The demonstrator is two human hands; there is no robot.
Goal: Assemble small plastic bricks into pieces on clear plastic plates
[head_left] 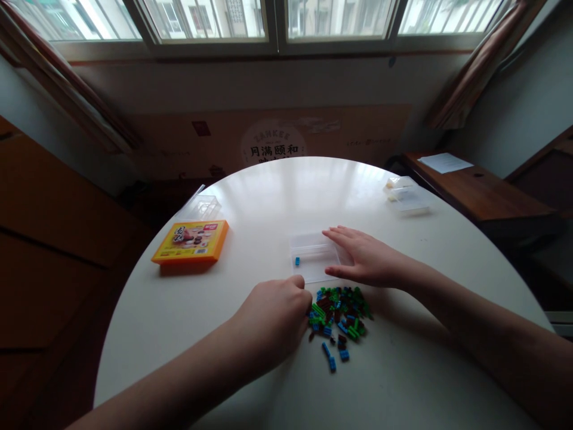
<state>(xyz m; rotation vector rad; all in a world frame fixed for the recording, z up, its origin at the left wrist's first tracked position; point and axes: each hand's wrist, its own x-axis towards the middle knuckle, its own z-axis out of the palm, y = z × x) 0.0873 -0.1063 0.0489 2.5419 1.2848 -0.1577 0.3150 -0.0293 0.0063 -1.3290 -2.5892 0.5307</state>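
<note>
A heap of small building bricks [338, 310] in green, blue and dark brown lies on the white round table [250, 203]. Just behind it is a clear plastic box [313, 239] with one blue brick [297, 261] inside at the left. My left hand [280, 310] is closed at the heap's left edge, near the box's front corner. Its fingertips are turned away, so what they pinch is hidden. My right hand [364, 257] rests at the box's right side, thumb and fingers spread, with nothing held in it.
An orange and yellow box [191, 242] lies on the left of the table, with a clear plastic tray [201, 207] behind it. A clear container [406, 195] with pale pieces sits at the far right. Beyond the table's right edge stands a brown desk [481, 191] with paper.
</note>
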